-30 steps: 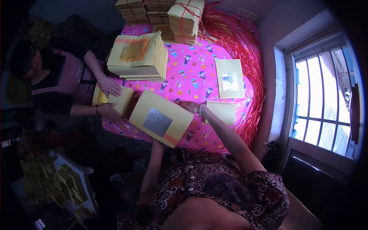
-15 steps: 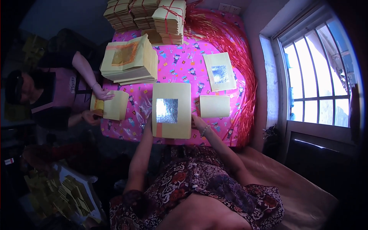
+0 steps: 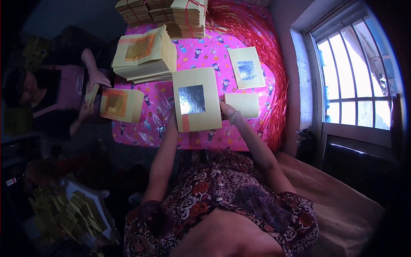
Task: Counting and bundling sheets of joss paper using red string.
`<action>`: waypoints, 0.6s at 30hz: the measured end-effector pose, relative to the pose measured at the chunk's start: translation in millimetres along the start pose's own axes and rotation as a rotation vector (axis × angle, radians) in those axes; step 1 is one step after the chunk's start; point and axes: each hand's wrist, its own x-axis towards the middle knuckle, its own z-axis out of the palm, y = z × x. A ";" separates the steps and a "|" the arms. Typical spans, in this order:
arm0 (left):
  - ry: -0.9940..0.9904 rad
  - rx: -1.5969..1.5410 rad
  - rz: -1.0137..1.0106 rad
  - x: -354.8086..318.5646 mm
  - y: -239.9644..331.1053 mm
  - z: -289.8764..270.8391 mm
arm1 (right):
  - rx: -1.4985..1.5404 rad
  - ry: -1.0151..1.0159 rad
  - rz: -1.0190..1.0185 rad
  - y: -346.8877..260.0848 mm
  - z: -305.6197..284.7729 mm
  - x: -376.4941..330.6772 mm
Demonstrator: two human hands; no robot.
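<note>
I hold a stack of joss paper [image 3: 212,98], pale yellow with a silver foil square and an orange strip, up over the near part of the table. My left hand [image 3: 173,119] grips its left edge, with the fingers hidden behind the paper. On the opposite edge is my right hand [image 3: 228,110], its fingertips also out of sight behind the stack. Just right of that hand lies a smaller plain yellow stack [image 3: 246,103]. Beyond it rests another joss paper sheet or thin stack [image 3: 247,70] with silver foil.
A pink patterned cloth [image 3: 201,140] covers the table. Tall paper piles [image 3: 147,68] and red-tied bundles [image 3: 188,19] stand at the back left. Red strips [image 3: 274,77] line the right edge. At left, a co-worker [image 3: 64,90] holds paper beside a gold-foil stack [image 3: 117,106].
The joss paper stack in my hands has moved away from me and slightly right. The co-worker has lifted paper off the left stack, baring a gold foil square. The whole view has shifted slightly.
</note>
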 end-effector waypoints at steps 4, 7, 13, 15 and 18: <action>-0.014 0.068 -0.028 -7.9 3.2 -7.0 | 0.024 -0.021 0.026 5.4 -4.4 16.6; -0.033 0.132 -0.064 -36.0 -8.8 -24.8 | 0.058 -0.004 0.025 4.6 -7.1 5.2; 0.233 0.169 0.223 -69.9 1.9 -35.0 | -0.299 0.363 -0.856 -14.2 -2.9 -69.2; 0.290 0.343 0.370 -109.8 14.4 -11.8 | -0.350 0.374 -0.916 -33.4 9.1 -113.3; 0.194 0.884 0.785 -152.3 20.1 8.9 | -1.019 0.317 -1.168 -42.4 20.0 -145.8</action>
